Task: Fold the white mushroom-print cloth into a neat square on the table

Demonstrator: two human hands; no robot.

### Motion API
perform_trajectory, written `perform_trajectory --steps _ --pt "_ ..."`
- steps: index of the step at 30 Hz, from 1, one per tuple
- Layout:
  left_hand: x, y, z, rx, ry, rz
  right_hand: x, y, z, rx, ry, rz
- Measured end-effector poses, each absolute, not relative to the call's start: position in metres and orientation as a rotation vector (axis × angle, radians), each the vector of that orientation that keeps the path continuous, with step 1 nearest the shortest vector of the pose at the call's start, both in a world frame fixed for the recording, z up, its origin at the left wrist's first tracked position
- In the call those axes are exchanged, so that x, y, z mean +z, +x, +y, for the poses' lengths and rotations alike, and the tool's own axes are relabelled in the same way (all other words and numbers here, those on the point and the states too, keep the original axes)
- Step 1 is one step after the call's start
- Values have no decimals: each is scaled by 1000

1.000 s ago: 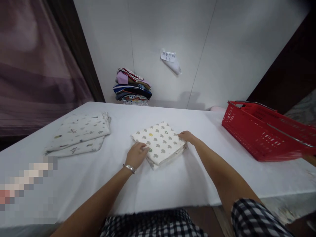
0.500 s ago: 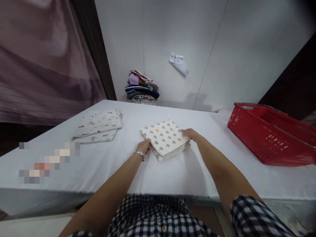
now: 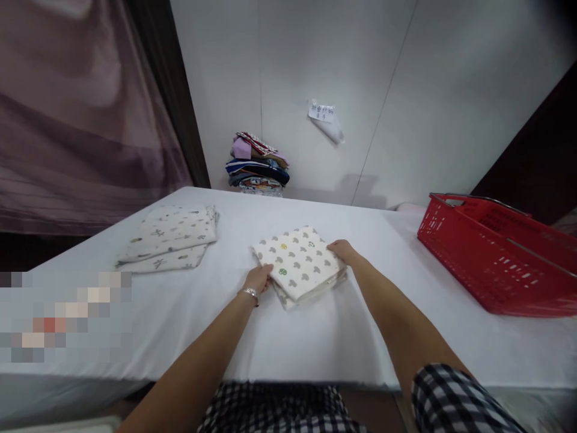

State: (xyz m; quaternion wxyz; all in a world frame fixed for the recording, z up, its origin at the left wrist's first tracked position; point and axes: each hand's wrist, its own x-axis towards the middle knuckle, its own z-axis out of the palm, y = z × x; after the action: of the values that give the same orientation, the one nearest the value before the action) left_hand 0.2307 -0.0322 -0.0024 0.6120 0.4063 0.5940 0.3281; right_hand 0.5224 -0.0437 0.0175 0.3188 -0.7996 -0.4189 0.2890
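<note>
A folded white cloth with grey tree prints (image 3: pixel 297 261) lies in the middle of the white table (image 3: pixel 315 337). My left hand (image 3: pixel 258 279), with a bracelet at the wrist, grips the cloth's left edge, fingers tucked against it. My right hand (image 3: pixel 342 251) holds the cloth's right edge, fingers curled onto it. Both arms reach forward from checked sleeves.
A second folded white printed cloth (image 3: pixel 169 237) lies at the table's left. A red plastic basket (image 3: pixel 496 258) stands at the right. A stack of folded coloured clothes (image 3: pixel 256 165) sits against the far wall, under a paper note (image 3: pixel 321 112). A curtain hangs at the left.
My left hand moved from lying on top of the cloth to gripping its left edge. The cloth has stayed about where it was between my hands, and the view has shifted.
</note>
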Motion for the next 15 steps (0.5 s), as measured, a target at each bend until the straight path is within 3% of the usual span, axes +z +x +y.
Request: perform_trajectory --steps 8,15 --pt "-1 224 -19 726 1055 1452 24 534 -45 950 -2089 -1082" --pt "-1 232 -1 880 813 1439 29 530 -9 965 -2063 -1089"
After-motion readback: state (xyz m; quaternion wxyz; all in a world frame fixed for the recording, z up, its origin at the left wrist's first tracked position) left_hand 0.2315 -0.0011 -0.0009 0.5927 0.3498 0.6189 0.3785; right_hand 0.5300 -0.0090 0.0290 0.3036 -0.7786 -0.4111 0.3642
